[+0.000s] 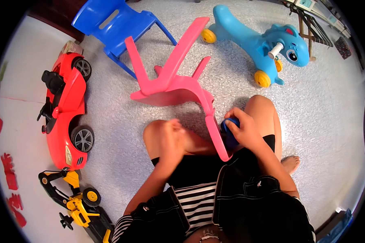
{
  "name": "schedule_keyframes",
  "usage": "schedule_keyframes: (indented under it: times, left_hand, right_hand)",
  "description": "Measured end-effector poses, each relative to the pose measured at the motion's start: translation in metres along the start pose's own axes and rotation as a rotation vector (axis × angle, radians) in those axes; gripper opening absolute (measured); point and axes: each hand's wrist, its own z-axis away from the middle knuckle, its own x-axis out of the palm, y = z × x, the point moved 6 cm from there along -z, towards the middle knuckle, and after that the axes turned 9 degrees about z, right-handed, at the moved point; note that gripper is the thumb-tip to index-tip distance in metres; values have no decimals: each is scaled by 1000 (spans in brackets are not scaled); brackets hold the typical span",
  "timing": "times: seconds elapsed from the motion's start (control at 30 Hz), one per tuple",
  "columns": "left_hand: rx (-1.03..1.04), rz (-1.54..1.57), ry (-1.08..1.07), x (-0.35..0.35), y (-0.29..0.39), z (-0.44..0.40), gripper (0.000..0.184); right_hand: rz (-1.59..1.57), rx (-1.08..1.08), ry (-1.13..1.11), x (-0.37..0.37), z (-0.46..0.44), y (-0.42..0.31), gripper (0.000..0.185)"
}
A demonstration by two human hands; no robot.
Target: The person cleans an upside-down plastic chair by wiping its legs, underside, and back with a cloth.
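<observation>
A pink plastic child's chair lies tipped over in front of my crossed legs, its legs pointing up and away. Its backrest comes down between my knees. My right hand is closed on a dark blue object beside the backrest's edge. Fingers hide much of that object, so its kind is unclear. Over my left thigh, to the left of the backrest, my left hand is raised and apart from the chair. Motion smears its fingers, and I cannot make out anything in them.
A blue child's chair stands beyond the pink one. At the far right is a blue ride-on animal with yellow wheels. A red toy car and a yellow-black toy excavator line the left wall. The floor is speckled grey.
</observation>
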Motion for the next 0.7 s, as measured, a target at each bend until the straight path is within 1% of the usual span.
schedule_keyframes:
  times: [0.03, 0.07, 0.1, 0.13, 0.2, 0.23, 0.27, 0.3, 0.33, 0.4, 0.43, 0.47, 0.5, 0.53, 0.6, 0.63, 0.67, 0.7]
  left_hand:
    - [-202, -16, 58, -17, -33, -2, 48]
    - [-232, -73, 172, -34, -51, -10, 55]
    - [-264, -130, 290, -50, -67, -18, 61]
    - [-261, -128, 296, -60, -85, -29, 61]
    - [-200, -120, 380, -80, -117, -47, 76]
    - [-195, -115, 386, -86, -133, -53, 76]
    - [-221, -129, 291, -84, -150, -62, 74]
    - [-245, -142, 196, -78, -160, -69, 72]
    - [-237, -134, 197, -75, -162, -76, 72]
    - [-262, 507, 179, -62, -169, -87, 56]
    - [-251, 513, 176, -60, -169, -91, 56]
    - [-236, 527, 198, -61, -169, -93, 48]
    - [-223, 540, 221, -64, -166, -96, 40]
    - [-215, 542, 223, -67, -164, -102, 40]
    - [-132, 569, 234, -77, -154, -120, 39]
    - [-119, 504, 249, -84, -135, -129, 35]
    - [-120, 507, 253, -89, -119, -137, 35]
    - [-150, 496, 278, -96, -106, -145, 33]
  right_hand:
    - [28, -86, -119, 0, 4, -1, 20]
    - [57, -173, -240, -1, 10, -2, 20]
    - [14, -244, -390, -2, 19, -2, 27]
    - [19, -250, -389, -12, 24, -5, 27]
    - [191, -237, -733, -9, 50, -10, 38]
    - [274, -249, -771, -7, 59, -10, 45]
    - [358, -259, -806, -5, 69, -8, 52]
    - [443, -264, -790, 0, 75, -8, 56]
    - [462, -333, -613, 2, 78, -16, 47]
    - [463, -345, -374, 11, 79, -21, 34]
    - [432, -393, -291, 10, 79, -28, 23]
    - [438, -397, -283, 11, 78, -31, 23]
    - [428, -429, -228, 9, 77, -36, 21]
    - [417, -462, -172, 6, 76, -42, 19]
    - [357, -495, -75, -16, 59, -57, 14]
    - [320, -494, -34, -33, 46, -71, 14]
    - [283, -494, 8, -52, 33, -87, 13]
    - [326, -458, 37, -72, 19, -100, 14]
